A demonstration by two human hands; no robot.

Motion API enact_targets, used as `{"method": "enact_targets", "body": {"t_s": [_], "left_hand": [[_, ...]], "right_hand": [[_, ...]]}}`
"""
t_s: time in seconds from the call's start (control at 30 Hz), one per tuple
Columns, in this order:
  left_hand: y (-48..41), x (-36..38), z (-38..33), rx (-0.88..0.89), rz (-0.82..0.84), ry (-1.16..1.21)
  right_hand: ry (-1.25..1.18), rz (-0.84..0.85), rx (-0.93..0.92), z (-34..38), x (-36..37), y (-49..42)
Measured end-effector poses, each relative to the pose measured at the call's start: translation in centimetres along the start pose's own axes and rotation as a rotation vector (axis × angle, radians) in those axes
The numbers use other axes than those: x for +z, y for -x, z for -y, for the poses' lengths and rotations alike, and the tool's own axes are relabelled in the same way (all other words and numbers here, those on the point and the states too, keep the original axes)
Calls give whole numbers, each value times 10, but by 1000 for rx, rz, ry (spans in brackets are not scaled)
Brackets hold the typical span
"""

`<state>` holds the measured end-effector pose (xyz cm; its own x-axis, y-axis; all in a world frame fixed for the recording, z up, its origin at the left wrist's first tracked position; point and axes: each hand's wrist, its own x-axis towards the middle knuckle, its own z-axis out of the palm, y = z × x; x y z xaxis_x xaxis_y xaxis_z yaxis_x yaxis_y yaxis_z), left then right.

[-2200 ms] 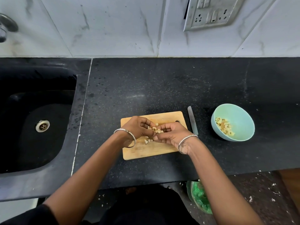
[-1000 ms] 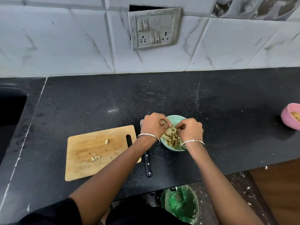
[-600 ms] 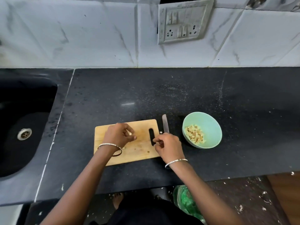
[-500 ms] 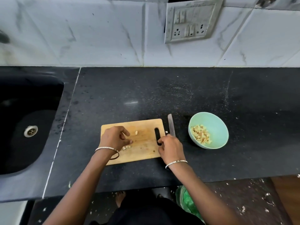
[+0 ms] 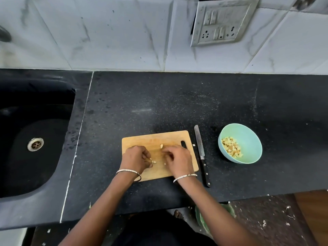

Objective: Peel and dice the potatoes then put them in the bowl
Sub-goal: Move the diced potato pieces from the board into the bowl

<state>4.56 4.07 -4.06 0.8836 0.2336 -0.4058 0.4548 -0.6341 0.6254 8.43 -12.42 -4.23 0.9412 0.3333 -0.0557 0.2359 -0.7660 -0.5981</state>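
Note:
On the wooden cutting board [image 5: 152, 139] lie a few small potato dice [image 5: 161, 146]. My left hand [image 5: 135, 159] rests on the board's left part, fingers curled, with two dice [image 5: 154, 162] at its fingertips; I cannot tell whether it holds any. My right hand [image 5: 179, 160] hovers over the board's right part, fingers apart and blurred, nothing seen in it. The teal bowl [image 5: 248, 137] stands to the right on the counter with a heap of diced potato [image 5: 230, 150] inside. A knife [image 5: 200, 151] lies between board and bowl, untouched.
A black sink [image 5: 35, 144] is set into the black counter on the left. A tiled wall with a switch panel [image 5: 221, 22] rises behind. One stray potato bit [image 5: 193, 145] lies beside the knife blade. A green bin [image 5: 200, 217] stands on the floor below the counter edge.
Both hands came back from the bowl to the board. In the last half second my right hand moved left from the board's edge by the knife onto the board, toward the dice.

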Motion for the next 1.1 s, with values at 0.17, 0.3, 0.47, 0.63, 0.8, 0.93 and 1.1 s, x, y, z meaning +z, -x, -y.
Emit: {"method": "enact_targets", "body": {"t_s": [0.17, 0.3, 0.47, 0.63, 0.8, 0.93, 1.1], "left_hand": [[-4, 2, 0, 109, -48, -3], [-5, 2, 3, 138, -42, 12], [-5, 0, 5, 124, -35, 23], [-5, -4, 8, 73, -49, -12], [-7, -3, 9, 49, -29, -29], [-9, -3, 7, 76, -27, 1], [-10, -7, 15, 128, -67, 56]], "right_hand": [[41, -160, 293, -42, -39, -24], [121, -128, 285, -62, -53, -30], [229, -51, 193, -64, -48, -42], [306, 46, 215, -59, -53, -51], [98, -83, 270, -36, -47, -37], [-60, 104, 79, -4, -19, -27], [24, 10, 22, 7, 0, -35]]}}
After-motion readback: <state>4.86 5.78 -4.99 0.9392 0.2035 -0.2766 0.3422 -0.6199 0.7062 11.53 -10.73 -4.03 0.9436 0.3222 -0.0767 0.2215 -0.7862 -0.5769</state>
